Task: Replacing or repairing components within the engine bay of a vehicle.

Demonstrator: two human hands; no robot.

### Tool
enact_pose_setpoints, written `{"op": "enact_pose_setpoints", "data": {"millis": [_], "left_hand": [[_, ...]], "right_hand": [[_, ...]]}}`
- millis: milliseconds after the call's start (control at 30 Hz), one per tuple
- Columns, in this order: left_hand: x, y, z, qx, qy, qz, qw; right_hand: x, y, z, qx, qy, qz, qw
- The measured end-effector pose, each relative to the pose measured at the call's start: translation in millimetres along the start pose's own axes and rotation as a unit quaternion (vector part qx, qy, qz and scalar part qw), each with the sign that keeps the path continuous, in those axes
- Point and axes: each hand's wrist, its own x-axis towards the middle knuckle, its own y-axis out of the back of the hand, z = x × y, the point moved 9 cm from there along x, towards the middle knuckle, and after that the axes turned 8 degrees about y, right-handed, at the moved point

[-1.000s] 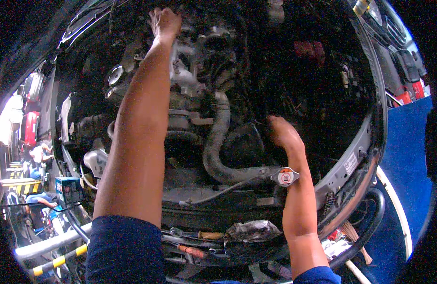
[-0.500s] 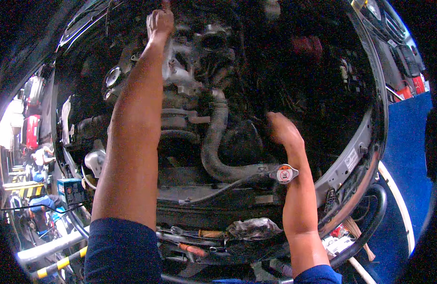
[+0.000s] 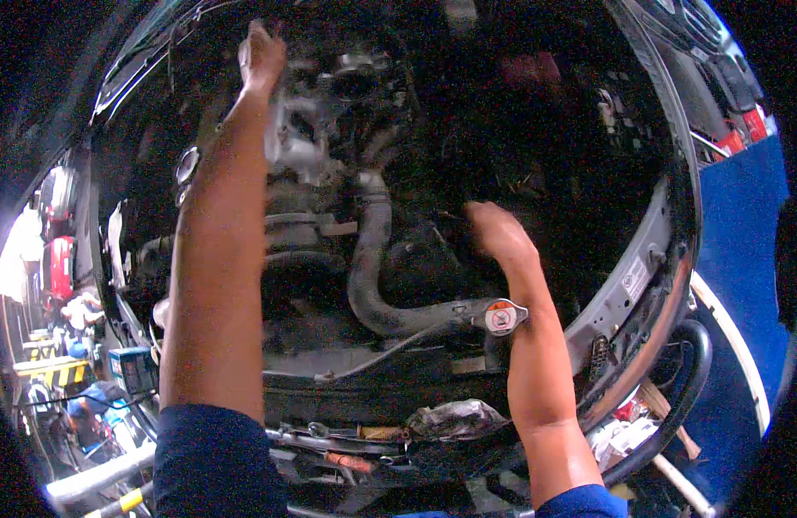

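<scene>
My left hand is stretched deep into the engine bay, at the far end of the engine. Its fingers are curled closed; what they hold, if anything, is too blurred to make out. Lower and to the right, my right hand is bent inward over the dark area beside the black radiator hose. Those fingers are also curled, and their tips fade into shadow, hiding anything in them. My right forearm passes beside the radiator cap, a silver one with an orange and white label.
Along the bay's front edge lie wooden-handled tools, an orange-handled tool and a crumpled clear plastic bag. A teal box sits at the left. People are in the bright workshop beyond. A blue panel stands at the right.
The view has shifted, so the engine bay sits slightly further left. My left hand remains at the engine's far end, a little lower in the picture. My right hand stays near the hose, fingers curled.
</scene>
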Motion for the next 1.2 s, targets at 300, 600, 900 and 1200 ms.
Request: {"op": "enact_pose_setpoints", "data": {"millis": [300,600,900,1200], "left_hand": [[26,89,116,0.105,-0.181,0.095,0.973],[-231,-72,280,-0.245,0.047,-0.401,0.882],[-310,-191,309,-0.096,-0.005,-0.45,0.888],[-155,49,191,-0.189,-0.061,-0.49,0.849]], "right_hand": [[0,8,-7,-0.011,-0.014,0.03,0.999],[-5,15,-9,-0.026,0.025,0.089,0.995],[1,4,4,-0.042,0.019,0.041,0.998],[0,7,-3,-0.042,0.015,0.055,0.998]]}}
